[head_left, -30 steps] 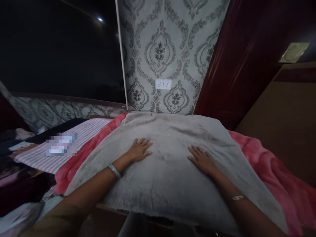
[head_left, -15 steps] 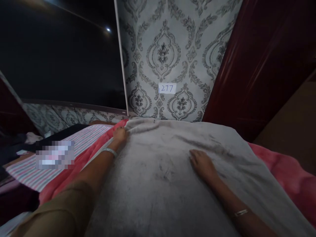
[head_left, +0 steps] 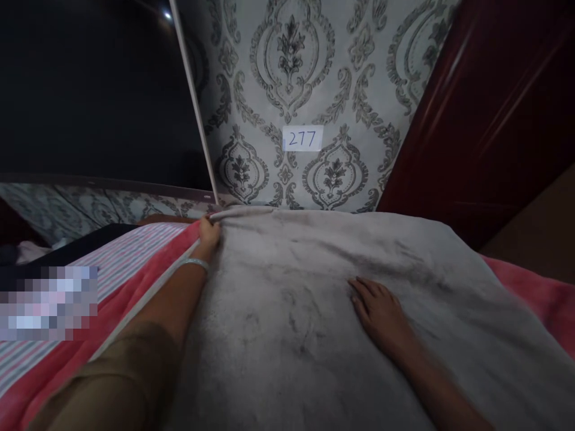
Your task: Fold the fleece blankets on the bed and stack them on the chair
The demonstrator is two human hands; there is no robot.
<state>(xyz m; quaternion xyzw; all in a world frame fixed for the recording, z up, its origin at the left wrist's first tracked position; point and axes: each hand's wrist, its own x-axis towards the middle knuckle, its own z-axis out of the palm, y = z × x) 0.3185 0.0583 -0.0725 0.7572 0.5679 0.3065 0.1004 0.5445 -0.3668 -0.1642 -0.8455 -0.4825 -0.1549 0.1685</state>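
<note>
A grey plush blanket [head_left: 278, 287] lies spread out in front of me, with soft wrinkles and darker brushed patches. My left hand [head_left: 209, 232] is closed on its far left corner, and the cloth pulls into creases from there. My right hand [head_left: 380, 308] rests flat on the blanket's right half, fingers stretched out and slightly apart. Under the grey one, a pinkish-red blanket [head_left: 135, 296] shows along the left side and again at the right edge.
Beyond the far edge stands a patterned wall [head_left: 290, 78] bearing a paper label [head_left: 302, 138] marked 277. A large dark screen [head_left: 99, 102] is at the upper left, a dark red panel [head_left: 467, 120] at the right. Striped cloth [head_left: 135, 242] lies at the left.
My left hand has kept its hold on the corner and drawn it slightly outward. My right hand stays on the blanket, its fingers more spread. The view has moved closer to the wall.
</note>
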